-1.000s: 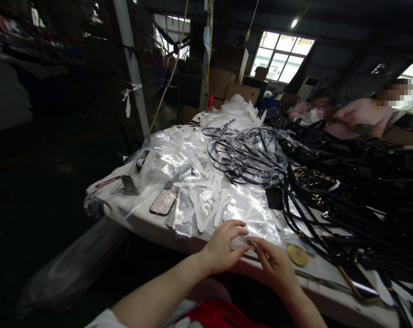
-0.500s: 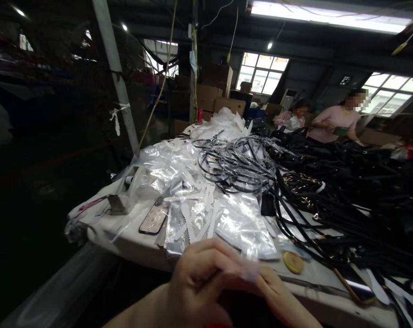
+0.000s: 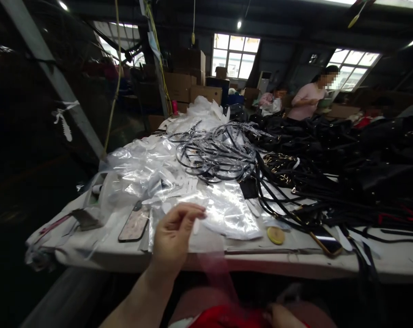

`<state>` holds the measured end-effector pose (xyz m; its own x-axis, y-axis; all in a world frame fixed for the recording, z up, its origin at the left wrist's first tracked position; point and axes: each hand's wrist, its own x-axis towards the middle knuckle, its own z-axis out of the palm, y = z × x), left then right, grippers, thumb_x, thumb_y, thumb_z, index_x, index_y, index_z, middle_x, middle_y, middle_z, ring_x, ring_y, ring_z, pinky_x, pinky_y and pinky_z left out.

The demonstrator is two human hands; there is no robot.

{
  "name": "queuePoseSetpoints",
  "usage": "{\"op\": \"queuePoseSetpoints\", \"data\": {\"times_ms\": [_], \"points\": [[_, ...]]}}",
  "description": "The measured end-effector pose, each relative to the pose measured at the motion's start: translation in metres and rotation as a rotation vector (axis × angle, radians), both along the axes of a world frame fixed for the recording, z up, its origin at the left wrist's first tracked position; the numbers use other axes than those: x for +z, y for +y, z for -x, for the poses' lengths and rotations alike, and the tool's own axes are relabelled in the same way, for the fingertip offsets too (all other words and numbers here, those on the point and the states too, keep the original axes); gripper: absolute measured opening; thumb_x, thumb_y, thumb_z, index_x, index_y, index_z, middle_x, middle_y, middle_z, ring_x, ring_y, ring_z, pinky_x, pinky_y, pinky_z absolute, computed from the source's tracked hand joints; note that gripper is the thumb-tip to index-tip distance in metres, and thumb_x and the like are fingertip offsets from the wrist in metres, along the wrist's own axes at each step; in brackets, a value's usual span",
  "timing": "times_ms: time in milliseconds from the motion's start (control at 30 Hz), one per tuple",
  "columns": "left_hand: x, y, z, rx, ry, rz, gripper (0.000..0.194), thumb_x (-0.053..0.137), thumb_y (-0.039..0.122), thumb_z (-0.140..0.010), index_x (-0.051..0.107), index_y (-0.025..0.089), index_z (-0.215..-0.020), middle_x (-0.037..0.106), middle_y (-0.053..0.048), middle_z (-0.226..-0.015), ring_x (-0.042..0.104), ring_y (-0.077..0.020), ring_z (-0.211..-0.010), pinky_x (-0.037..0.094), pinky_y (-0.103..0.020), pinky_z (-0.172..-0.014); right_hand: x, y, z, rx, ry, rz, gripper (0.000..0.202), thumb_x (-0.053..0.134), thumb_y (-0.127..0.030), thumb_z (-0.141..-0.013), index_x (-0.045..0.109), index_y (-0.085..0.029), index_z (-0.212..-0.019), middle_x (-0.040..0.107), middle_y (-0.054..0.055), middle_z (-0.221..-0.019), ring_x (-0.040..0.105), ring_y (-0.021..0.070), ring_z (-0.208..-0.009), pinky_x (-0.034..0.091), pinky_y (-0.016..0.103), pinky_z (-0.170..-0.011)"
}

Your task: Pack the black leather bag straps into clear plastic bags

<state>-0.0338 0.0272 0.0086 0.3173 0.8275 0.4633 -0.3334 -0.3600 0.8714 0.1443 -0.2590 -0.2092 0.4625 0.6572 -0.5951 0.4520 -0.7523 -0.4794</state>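
Just below the center of the frame, the left hand was raised over the near edge of the pale surface, its grip closed with thumb and fingers on a thin, see-through plastic bag. The bag hung blurred from the fingertips, across the surface's edge, toward red cloth at the bottom of the frame. The right hand was low there, beside the red cloth and partly cut off; whether its grip was clenched, released or holding anything could not be told. To the left of the left hand lay a phone with a patterned back, and a round yellow item lay right of center, left of a dark phone. Flat clear bags lay shining just beyond the left hand, with coiled black straps behind them. Black bags were heaped at the right, and two people were in the upper right.
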Motion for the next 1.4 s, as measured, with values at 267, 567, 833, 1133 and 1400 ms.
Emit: {"op": "queuePoseSetpoints", "data": {"times_ms": [267,567,833,1133,1400], "points": [[-0.068,-0.056,-0.048,-0.514,0.470,0.015,0.025,0.062,0.032,-0.088,0.068,0.015,-0.071,0.069,-0.005,-0.074,0.062,-0.0164,-0.074,0.048,-0.026,-0.071,0.062,0.026,-0.070,-0.088,-0.302,-0.496,0.040,0.045,-0.047,-0.094,0.074,-0.020,-0.098,0.076,0.012,-0.100,0.069,0.0300,-0.097,0.052,0.044,-0.088],[-0.083,-0.069,-0.053,-0.623,0.568,0.022,0.022,0.061,0.030,-0.088,0.069,0.015,-0.075,0.069,-0.004,-0.076,0.062,-0.0160,-0.074,0.048,-0.024,-0.071,0.071,0.060,-0.079,0.033,-0.938,-0.607,0.037,0.050,-0.034,-0.093,0.068,-0.017,-0.119,0.053,0.019,-0.143,0.038,0.0391,-0.139,0.033,0.060,-0.109],[-0.092,-0.067,-0.054,-0.727,0.552,-0.061,0.021,0.060,0.030,-0.090,0.072,0.015,-0.081,0.071,-0.006,-0.082,0.064,-0.0162,-0.076,0.049,-0.024,-0.073,0.134,0.061,-0.029,-0.232,0.279,-0.708,0.049,0.054,-0.057,-0.089,0.076,-0.015,-0.101,0.074,0.009,-0.080,0.067,0.0224,-0.071,0.054,0.035,-0.066],[-0.100,-0.071,-0.056,-0.828,0.576,-0.043,0.016,0.067,0.030,-0.083,0.075,0.016,-0.087,0.073,-0.006,-0.085,0.066,-0.0169,-0.079,0.051,-0.025,-0.075,0.133,0.061,-0.020,-0.331,0.247,-0.735,0.034,0.075,-0.051,-0.075,0.070,-0.018,-0.068,0.062,0.000,-0.058,0.056,0.0153,-0.056,0.046,0.026,-0.054],[-0.111,-0.081,-0.062,-0.837,0.572,0.144,0.019,0.068,0.032,-0.082,0.075,0.014,-0.082,0.073,-0.007,-0.079,0.066,-0.0171,-0.070,0.050,-0.024,-0.065,0.138,0.061,-0.010,-0.342,0.157,-0.887,0.036,0.076,-0.049,-0.075,0.058,-0.020,-0.063,0.057,-0.002,-0.059,0.054,0.0144,-0.055,0.047,0.024,-0.052]]}}
